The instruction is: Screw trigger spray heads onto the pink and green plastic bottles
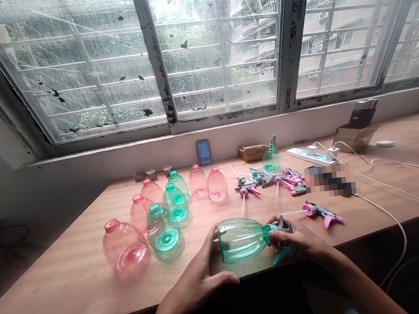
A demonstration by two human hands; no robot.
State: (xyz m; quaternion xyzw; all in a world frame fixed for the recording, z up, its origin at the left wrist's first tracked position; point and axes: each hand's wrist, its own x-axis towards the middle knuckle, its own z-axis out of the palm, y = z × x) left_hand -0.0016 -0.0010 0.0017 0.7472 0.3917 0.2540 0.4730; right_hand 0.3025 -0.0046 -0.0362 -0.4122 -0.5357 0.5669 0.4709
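One green bottle [242, 241] lies sideways between your hands: your right hand [304, 236] pinches its sprayer [282, 254] by the neck; your left hand [198, 275] spreads, thumb apart, at its base. Likely light, slick, thin-walled: best held by the stiffer neck, base cradled.

Table [58, 290] open at left; bottles [124, 245] block way rightward.

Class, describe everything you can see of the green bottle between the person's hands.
The green bottle looks like clear, ribbed plastic, with no liquid visible. It lies sideways above the table's near edge, base left, neck right. A spray head with a teal trigger sits at its neck. The left hand is at its base; the right hand grips the spray head.
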